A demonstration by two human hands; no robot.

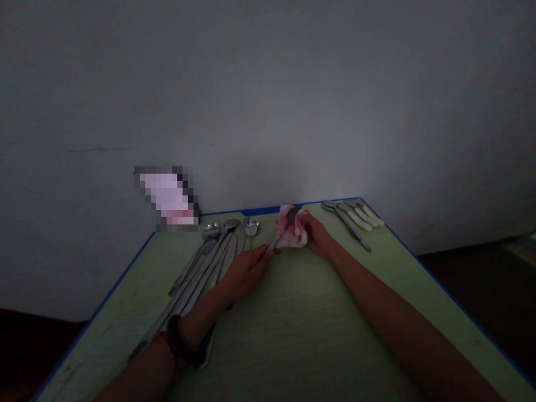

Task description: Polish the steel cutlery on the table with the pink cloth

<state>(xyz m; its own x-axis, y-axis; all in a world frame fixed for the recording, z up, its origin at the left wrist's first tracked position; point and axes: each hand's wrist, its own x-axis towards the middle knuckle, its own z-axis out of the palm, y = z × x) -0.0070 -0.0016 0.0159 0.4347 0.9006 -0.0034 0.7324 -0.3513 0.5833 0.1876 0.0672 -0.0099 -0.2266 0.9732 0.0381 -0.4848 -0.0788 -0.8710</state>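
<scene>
My left hand (247, 268) is closed in a pinch on the handle of a metal spoon (283, 229), whose bowl rests in a pink and white cloth (293, 230). My right hand (319, 235) grips that cloth, bunched around the spoon's bowl, near the far edge of the table. A dark band sits on my left wrist (176, 338).
A pale green table (293, 324) with a blue rim stands against a grey wall. Several long metal spoons and utensils (209, 257) lie in a row at my left. Several more pieces of cutlery (354, 218), some white-handled, lie at the far right corner. A blurred pink item (167, 198) leans at the back left.
</scene>
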